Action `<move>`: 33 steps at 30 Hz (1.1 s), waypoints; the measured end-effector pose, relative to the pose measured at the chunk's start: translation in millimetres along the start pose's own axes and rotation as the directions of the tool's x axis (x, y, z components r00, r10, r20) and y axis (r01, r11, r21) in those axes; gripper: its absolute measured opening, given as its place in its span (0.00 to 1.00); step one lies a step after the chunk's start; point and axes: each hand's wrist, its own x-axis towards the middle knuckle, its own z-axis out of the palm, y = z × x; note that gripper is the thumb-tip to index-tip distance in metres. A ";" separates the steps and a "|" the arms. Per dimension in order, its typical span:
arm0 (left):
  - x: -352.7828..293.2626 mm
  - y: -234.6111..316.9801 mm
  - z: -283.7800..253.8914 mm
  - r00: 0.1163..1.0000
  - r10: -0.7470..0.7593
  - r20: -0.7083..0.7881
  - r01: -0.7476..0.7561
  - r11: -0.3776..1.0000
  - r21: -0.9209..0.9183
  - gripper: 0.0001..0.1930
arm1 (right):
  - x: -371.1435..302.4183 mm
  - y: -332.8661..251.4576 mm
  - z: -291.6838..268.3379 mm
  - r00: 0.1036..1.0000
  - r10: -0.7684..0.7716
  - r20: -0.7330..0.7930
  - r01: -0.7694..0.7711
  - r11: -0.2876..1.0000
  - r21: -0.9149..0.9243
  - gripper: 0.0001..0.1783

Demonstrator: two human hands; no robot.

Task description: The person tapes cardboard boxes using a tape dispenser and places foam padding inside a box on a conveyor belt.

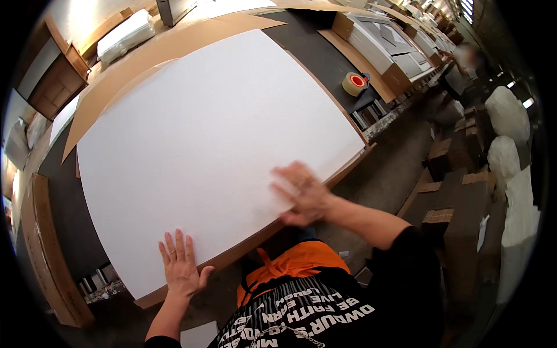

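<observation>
One white panel (pixel 220 133) shows in the head view, lying flat before the person, over brown cardboard (pixel 174 38) that juts out past its far-left edge. Its long axis slants from lower left to upper right, and one long edge faces the person's waist. Two hands are at that near edge. The left hand (pixel 183 272) lies palm down on the panel, fingers slightly spread, thumb out wide. The right hand (pixel 304 197), blurred, is over the panel with fingers apart; whether it touches, I cannot tell. One tape roll (pixel 348 87) sits beyond the panel's right edge.
</observation>
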 end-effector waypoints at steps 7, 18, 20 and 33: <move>110.4 129.2 10.0 0.988 -0.018 -0.154 0.007 0.997 -0.071 0.42 | -51.1 115.8 -35.2 0.842 0.428 0.328 -0.376 0.902 -0.212 0.43; 206.5 232.9 -24.4 0.941 -0.324 -0.100 0.302 0.934 -0.193 0.32 | 73.3 418.1 26.7 0.764 0.645 -0.004 -0.394 0.472 0.789 0.38; 215.1 232.0 -11.1 0.959 -0.243 -0.148 0.194 0.939 -0.283 0.30 | 93.0 588.1 64.5 0.423 0.868 0.262 -0.417 -0.070 0.906 0.40; 199.9 236.7 -5.0 0.890 -0.373 -0.263 0.260 0.888 -0.380 0.28 | 276.5 784.6 200.8 0.312 0.859 0.405 -0.684 -0.092 0.723 0.15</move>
